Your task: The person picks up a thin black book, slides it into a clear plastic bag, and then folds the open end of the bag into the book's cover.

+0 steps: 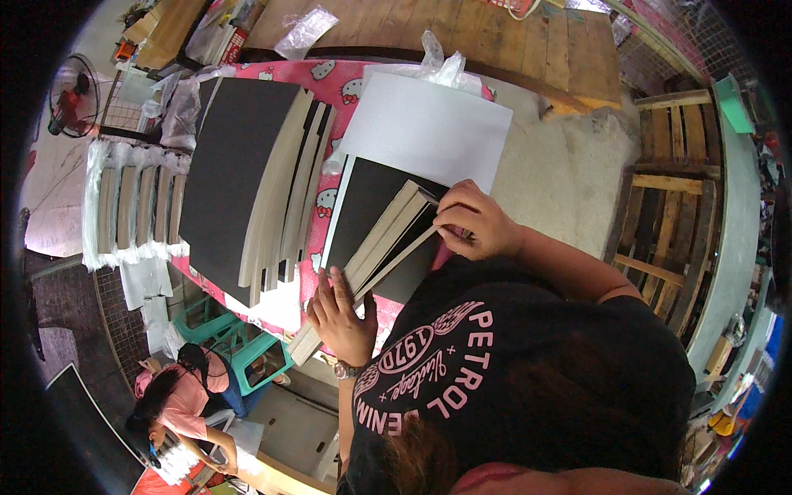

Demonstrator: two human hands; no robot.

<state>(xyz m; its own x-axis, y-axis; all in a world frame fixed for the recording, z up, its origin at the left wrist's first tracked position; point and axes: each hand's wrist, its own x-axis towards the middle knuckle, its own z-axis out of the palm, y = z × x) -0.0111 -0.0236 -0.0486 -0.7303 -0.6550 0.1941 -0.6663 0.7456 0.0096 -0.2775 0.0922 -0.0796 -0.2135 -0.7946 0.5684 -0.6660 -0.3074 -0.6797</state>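
Tilted on the table before me is a stack of black-faced boards with pale edges [384, 235]. My left hand [342, 322] lies across the lower part of the stack, fingers on one side and thumb on the other. With closed fingers my right hand [478, 219] pinches the upper end of one thin board, fanned slightly away from the rest. Beneath them is a flat black sheet [351, 194], with a large pale grey sheet [429, 124] farther off. Left of my hands, more black boards [239, 157] are piled in several stepped bundles.
A pink patterned cloth [326, 73] covers the table. Plastic-wrapped bundles [136, 206] stand at the left. Another person [177, 396] bends over at lower left near green stools [252, 359]. Wooden pallets [668, 206] are at right, a wooden platform [511, 45] at the back.
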